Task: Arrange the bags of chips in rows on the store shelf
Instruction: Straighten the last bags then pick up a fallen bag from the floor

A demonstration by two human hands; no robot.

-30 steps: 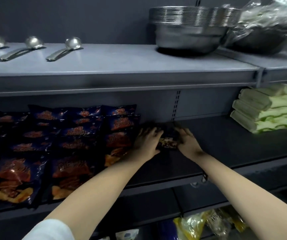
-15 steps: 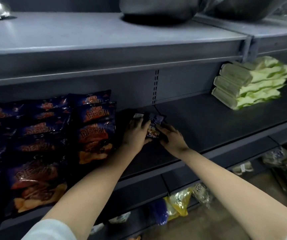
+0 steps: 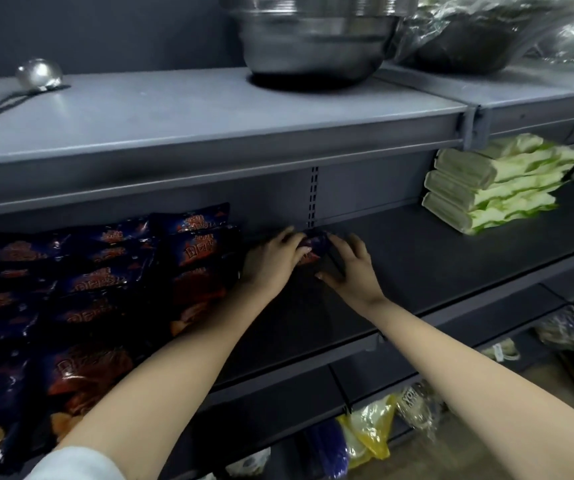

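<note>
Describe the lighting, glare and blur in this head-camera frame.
Head view: dim, the dark middle shelf underexposed; glare streaks on the stacked steel bowls and clear plastic wrap; the dark-blue chip bags look soft; wide-angle bowing along the grey upper shelf.

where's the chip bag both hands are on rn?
Head view, center: the chip bag lies at the middle shelf's back, between left hand and right hand, right of the chip rows.

My dark grey metal shelf carries rows of dark blue chip bags at left and stacked green-white packs at right.
</note>
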